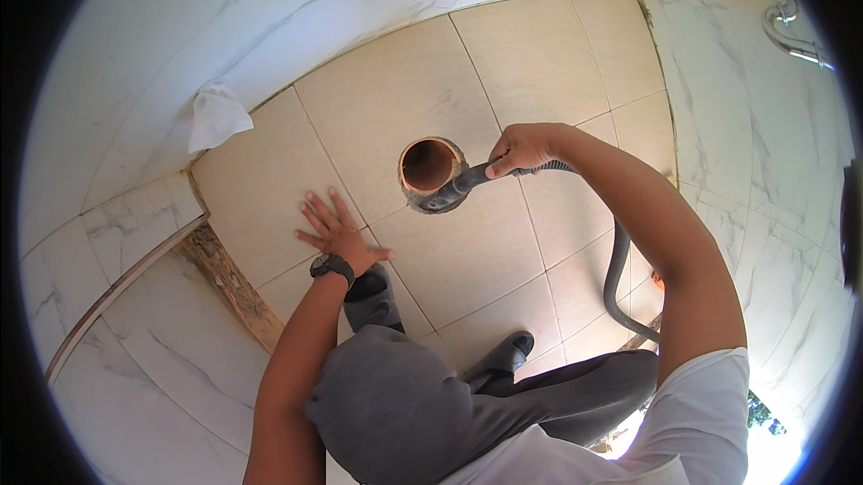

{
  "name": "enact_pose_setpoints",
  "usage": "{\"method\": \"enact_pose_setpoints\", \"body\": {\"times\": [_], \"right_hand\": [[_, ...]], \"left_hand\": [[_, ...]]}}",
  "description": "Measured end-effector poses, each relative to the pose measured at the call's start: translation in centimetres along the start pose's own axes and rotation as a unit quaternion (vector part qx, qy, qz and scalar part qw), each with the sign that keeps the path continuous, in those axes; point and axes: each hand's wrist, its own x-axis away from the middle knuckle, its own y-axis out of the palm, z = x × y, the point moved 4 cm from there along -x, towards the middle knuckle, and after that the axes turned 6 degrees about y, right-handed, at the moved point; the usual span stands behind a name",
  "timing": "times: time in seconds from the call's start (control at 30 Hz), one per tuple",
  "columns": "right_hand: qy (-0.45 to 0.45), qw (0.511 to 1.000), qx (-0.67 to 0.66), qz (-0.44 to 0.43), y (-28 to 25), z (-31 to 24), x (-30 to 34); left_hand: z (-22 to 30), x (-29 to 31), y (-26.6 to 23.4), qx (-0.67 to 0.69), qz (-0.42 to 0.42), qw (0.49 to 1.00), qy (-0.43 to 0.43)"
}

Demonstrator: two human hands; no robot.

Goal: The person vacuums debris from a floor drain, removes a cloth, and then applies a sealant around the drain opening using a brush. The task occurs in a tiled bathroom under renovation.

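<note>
Pale marbled walls [315, 0] enclose a beige tiled floor [476, 274], which is the working area. An open round pipe [430, 164] is set into the floor, its mouth facing up, inside a rough-edged cut-out [459, 160]. The black nozzle [471, 180] lies low at the near right side of the pipe, outside its mouth, with its tip at the cut-out; contact with the bottom of the gap cannot be confirmed.

The right hand [529, 149] grips the nozzle's rear end, thumb and fingers closed around it, probably to steer the tip along the gap. The left hand [333, 231] is spread palm down on the floor, holding nothing, apparently as a brace for the leaning body. A dark watch [333, 267] is on its wrist.

The nozzle's long axis runs obliquely: its tip points left and slightly toward the person, its rear end right and away. From there, the ribbed hose [618, 265] passes behind the right forearm and curves back toward the person, apparently leaving slack for movement.
</note>
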Motion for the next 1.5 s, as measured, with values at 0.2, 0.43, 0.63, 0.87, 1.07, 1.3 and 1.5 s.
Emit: {"method": "enact_pose_setpoints", "body": {"times": [0.2, 0.43, 0.63, 0.87, 1.07, 1.3, 1.5], "right_hand": [[-0.006, 0.999, -0.003, 0.038, 0.1, 0.6, -0.7], [0.009, 0.997, 0.069, 0.030, -1.5, -0.9, -0.3], [-0.024, 0.979, 0.193, 0.068, -2.1, -2.3, 1.2], [-0.055, 0.934, 0.322, 0.142, -2.0, -5.5, 3.4], [-0.035, 0.907, 0.392, 0.152, -0.6, -7.1, 4.2], [-0.071, 0.902, 0.392, 0.165, -0.9, -6.1, 4.7], [-0.071, 0.903, 0.391, 0.162, -0.5, -5.4, 3.4]], "left_hand": [[-0.3, -0.3, 0.6, 0.005, -0.001, 1.000, 0.003], [-0.3, -0.1, 0.4, 0.011, 0.006, 1.000, 0.013], [-0.3, -0.1, 0.2, 0.026, 0.008, 0.999, 0.019], [-0.1, 0.2, -0.1, 0.023, 0.003, 1.000, 0.017], [0.0, 0.5, -0.5, 0.029, 0.008, 0.999, 0.018], [0.1, 0.7, -1.0, 0.020, 0.000, 1.000, 0.012], [0.0, 0.5, -0.7, 0.018, 0.001, 1.000, 0.010]]}}
